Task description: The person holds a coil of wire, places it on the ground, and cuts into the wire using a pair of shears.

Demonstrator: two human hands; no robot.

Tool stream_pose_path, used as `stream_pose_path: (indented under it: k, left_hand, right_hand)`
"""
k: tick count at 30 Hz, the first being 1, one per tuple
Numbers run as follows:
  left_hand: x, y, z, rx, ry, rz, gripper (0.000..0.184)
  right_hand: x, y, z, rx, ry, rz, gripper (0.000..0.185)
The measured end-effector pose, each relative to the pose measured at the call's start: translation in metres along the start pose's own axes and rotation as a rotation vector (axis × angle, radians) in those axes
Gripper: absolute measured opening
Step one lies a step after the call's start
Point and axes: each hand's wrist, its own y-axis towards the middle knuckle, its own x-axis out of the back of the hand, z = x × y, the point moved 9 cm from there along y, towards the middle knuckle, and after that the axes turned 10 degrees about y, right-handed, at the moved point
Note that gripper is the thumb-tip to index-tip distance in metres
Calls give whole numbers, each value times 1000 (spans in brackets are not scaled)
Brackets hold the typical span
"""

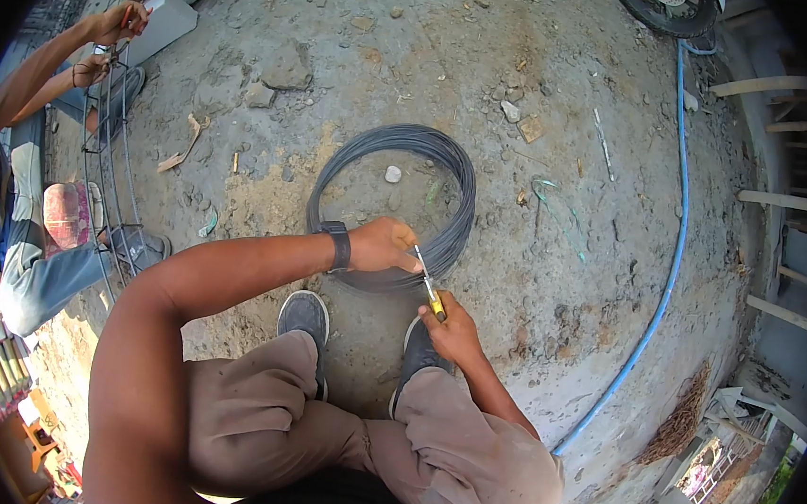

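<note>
A coil of dark wire [466, 195] lies on the ground in front of my shoes. My left hand [380, 246], with a dark band on the wrist, is over the coil's near side. Its fingers are curled beside the tip of a screwdriver [434, 297]; whatever they pinch is too small to make out. Below and to the right, my right hand [451, 329] is closed around the yellow handle of that screwdriver, its thin metal shaft pointing up toward my left fingers.
At left, another person's hands [112, 40] are at a tall rebar frame [99, 147]. A blue hose [681, 208] runs along the right side. Stones [287, 66] and scraps dot the rough ground. A wheel [669, 12] stands at the top right.
</note>
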Motion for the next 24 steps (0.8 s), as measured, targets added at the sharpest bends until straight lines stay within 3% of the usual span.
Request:
stream_pose_path:
  k: [7,16,20,24]
  left_hand:
    - [6,-5,2,59,-198,94,40]
    - [3,-4,-3,102,131,165,27]
    - [-6,-4,-2,50,30,229,27]
    - [-4,0,-1,40,113,184,27]
  right_hand:
    - [2,-5,6,-8,65,16,51]
    - [0,-3,5,9,89,34,50]
    - [3,-3,9,24,66,21,48]
    - [10,-4,23,50,51,7,34]
